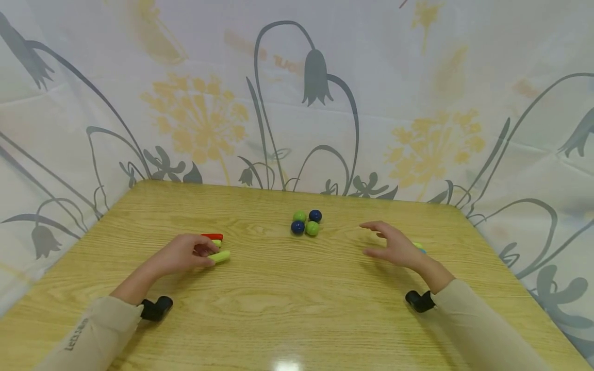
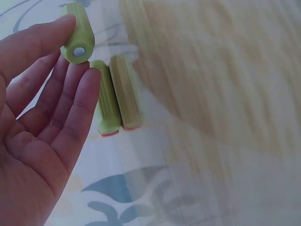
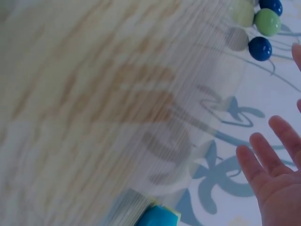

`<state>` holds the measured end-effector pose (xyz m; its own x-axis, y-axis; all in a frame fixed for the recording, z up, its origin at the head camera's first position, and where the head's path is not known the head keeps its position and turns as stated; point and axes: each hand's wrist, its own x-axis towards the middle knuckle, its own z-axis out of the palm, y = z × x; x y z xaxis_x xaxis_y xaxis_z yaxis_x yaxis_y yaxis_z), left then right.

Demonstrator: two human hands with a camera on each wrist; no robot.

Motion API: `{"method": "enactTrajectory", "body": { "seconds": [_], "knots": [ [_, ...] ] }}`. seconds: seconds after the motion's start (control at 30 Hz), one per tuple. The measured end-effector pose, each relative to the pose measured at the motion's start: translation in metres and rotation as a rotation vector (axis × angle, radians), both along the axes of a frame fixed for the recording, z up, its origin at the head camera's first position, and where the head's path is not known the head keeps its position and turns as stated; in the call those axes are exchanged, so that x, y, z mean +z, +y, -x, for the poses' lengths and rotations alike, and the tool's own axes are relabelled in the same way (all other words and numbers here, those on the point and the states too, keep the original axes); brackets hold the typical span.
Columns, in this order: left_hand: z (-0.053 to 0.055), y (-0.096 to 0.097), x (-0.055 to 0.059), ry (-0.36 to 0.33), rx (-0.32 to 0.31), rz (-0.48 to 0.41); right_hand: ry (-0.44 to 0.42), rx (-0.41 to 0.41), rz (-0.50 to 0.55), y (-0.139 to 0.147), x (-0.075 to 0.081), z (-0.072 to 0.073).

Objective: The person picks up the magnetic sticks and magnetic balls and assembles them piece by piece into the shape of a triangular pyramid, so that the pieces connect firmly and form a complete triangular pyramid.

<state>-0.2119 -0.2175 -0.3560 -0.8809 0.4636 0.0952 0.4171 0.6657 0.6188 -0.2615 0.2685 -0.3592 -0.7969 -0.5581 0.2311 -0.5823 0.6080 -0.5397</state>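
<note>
My left hand [image 1: 183, 253] pinches a light green magnetic stick [image 1: 221, 256] between thumb and fingers; a silver disc shows in its end in the left wrist view. Beyond that hand lie a red stick [image 1: 213, 237] and another light green stick [image 1: 216, 242], side by side and partly hidden by the fingers. My right hand [image 1: 392, 246] hovers over the right side of the table, fingers spread and holding nothing. Behind its wrist peek a yellow-green stick [image 1: 417, 245] and a blue stick [image 1: 421, 251], mostly covered in the head view.
Two green balls [image 1: 312, 228] and two dark blue balls [image 1: 298, 227] sit clustered near the middle of the wooden table [image 1: 260, 304]. A flower-printed cloth [image 1: 287, 129] hangs behind the table. Black wrist mounts [image 1: 158, 309] stick out below both sleeves.
</note>
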Motion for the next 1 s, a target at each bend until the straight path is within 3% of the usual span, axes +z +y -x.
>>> {"method": "enactTrajectory", "body": {
  "seconds": [0.37,1.0],
  "knots": [
    [0.002,0.017,0.003,-0.022,-0.012,-0.026,-0.010,0.011,-0.008,-0.012,0.001,0.003],
    [0.004,0.050,0.002,-0.076,-0.117,-0.069,-0.017,0.060,-0.040,-0.031,-0.001,0.014]
  ]
}}
